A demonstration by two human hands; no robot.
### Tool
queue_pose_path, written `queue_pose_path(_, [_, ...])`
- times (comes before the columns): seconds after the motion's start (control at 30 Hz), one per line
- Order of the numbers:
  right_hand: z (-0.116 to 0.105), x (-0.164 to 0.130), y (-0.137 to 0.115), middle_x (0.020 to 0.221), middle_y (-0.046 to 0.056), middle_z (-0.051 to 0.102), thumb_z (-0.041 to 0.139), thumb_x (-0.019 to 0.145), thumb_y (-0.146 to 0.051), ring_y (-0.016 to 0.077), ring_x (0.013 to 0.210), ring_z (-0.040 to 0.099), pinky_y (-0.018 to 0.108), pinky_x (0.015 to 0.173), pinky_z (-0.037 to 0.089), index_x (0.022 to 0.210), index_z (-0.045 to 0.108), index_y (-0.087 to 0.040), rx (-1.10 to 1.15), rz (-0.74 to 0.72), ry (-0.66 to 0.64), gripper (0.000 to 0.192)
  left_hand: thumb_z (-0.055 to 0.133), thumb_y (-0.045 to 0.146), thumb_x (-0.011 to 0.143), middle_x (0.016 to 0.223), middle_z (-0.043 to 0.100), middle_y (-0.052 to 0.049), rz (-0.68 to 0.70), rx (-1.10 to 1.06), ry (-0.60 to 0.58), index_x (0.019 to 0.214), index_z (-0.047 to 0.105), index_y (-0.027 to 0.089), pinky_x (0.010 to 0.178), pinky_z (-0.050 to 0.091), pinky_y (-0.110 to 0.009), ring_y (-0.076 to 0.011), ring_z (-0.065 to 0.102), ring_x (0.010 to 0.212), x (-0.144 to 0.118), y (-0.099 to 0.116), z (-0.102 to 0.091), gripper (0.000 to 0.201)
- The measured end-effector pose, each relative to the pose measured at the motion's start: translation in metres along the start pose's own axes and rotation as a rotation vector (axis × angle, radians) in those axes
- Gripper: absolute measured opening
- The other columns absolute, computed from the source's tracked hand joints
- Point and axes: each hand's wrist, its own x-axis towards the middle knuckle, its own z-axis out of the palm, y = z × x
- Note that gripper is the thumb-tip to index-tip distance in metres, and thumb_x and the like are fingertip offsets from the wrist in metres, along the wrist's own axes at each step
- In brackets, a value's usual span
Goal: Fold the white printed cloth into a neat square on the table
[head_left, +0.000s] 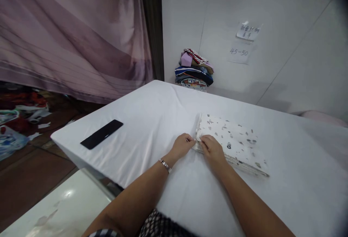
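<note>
A folded white cloth (236,135) with small dark printed motifs lies flat on the white-covered table (152,121), in several layers. At its near left corner my left hand (184,145) pinches the edge, thumb and fingers pressed together. A bracelet sits on that wrist. Just to the right, my right hand (213,150) has its fingers closed on the same corner, with the palm resting over the near edge. A small lifted fold of the cloth shows between the two hands.
A black flat phone-like slab (102,134) lies near the table's left edge. Folded textiles (194,70) are stacked by the wall at the far side. A pink curtain (81,37) hangs at left, above floor clutter (24,117). Handwritten papers (240,52) are on the wall.
</note>
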Motion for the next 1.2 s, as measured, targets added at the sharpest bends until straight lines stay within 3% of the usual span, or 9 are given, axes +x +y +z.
queue_pose_path(0.27, [0.004, -0.002, 0.001, 0.098, 0.009, 0.063, 0.050, 0.085, -0.028, 0.0218, 0.092, 0.056, 0.035, 0.080, 0.047, 0.098, 0.060, -0.019, -0.067, -0.036, -0.047, 0.018, 0.058, 0.031, 0.066, 0.058, 0.053, 0.003, -0.086, -0.208, -0.050, 0.060, 0.057, 0.016, 0.055, 0.036, -0.022, -0.0094, 0.046, 0.057, 0.000, 0.002, 0.000, 0.016])
queue_pose_path(0.4, [0.002, 0.000, 0.000, 0.090, 0.007, 0.062, 0.048, 0.086, -0.027, 0.0208, 0.086, 0.056, 0.033, 0.076, 0.046, 0.092, 0.059, -0.020, -0.021, 0.045, -0.063, 0.014, 0.056, 0.033, 0.068, 0.058, 0.052, 0.003, -0.069, -0.252, -0.105, 0.065, 0.060, 0.016, 0.055, 0.035, -0.021, -0.0090, 0.044, 0.056, -0.002, 0.006, -0.003, 0.018])
queue_pose_path(0.6, [-0.002, 0.000, -0.001, 0.088, 0.006, 0.060, 0.044, 0.087, -0.026, 0.0185, 0.084, 0.055, 0.031, 0.076, 0.044, 0.088, 0.057, -0.021, 0.137, 0.146, 0.018, 0.014, 0.058, 0.034, 0.068, 0.061, 0.057, 0.002, -0.053, 0.012, -0.050, 0.064, 0.061, 0.017, 0.054, 0.036, -0.022, -0.0114, 0.048, 0.059, -0.001, 0.008, -0.012, 0.018])
queue_pose_path(0.8, [-0.005, -0.001, -0.001, 0.096, 0.008, 0.060, 0.043, 0.088, -0.022, 0.0197, 0.091, 0.054, 0.033, 0.079, 0.044, 0.097, 0.057, -0.019, 0.035, 0.041, 0.001, 0.016, 0.059, 0.039, 0.072, 0.072, 0.059, 0.001, 0.068, 0.257, -0.033, 0.063, 0.060, 0.019, 0.059, 0.037, -0.024, -0.0133, 0.053, 0.066, -0.005, 0.003, -0.006, 0.022])
queue_pose_path(1.0, [-0.003, -0.001, -0.002, 0.091, 0.009, 0.063, 0.043, 0.088, -0.020, 0.0220, 0.085, 0.055, 0.035, 0.075, 0.044, 0.091, 0.059, -0.018, -0.162, -0.040, -0.119, 0.017, 0.055, 0.025, 0.071, 0.073, 0.059, 0.001, 0.064, 0.278, -0.014, 0.062, 0.059, 0.019, 0.062, 0.037, -0.024, -0.0133, 0.053, 0.070, -0.005, 0.004, -0.003, 0.011])
queue_pose_path(1.2, [-0.005, 0.000, -0.004, 0.090, 0.008, 0.061, 0.042, 0.088, -0.020, 0.0204, 0.085, 0.054, 0.032, 0.075, 0.043, 0.091, 0.057, -0.019, -0.084, 0.005, -0.080, 0.016, 0.058, 0.028, 0.069, 0.074, 0.059, 0.000, 0.043, 0.250, 0.001, 0.064, 0.058, 0.018, 0.062, 0.038, -0.024, -0.0133, 0.052, 0.070, -0.006, 0.006, -0.004, 0.012])
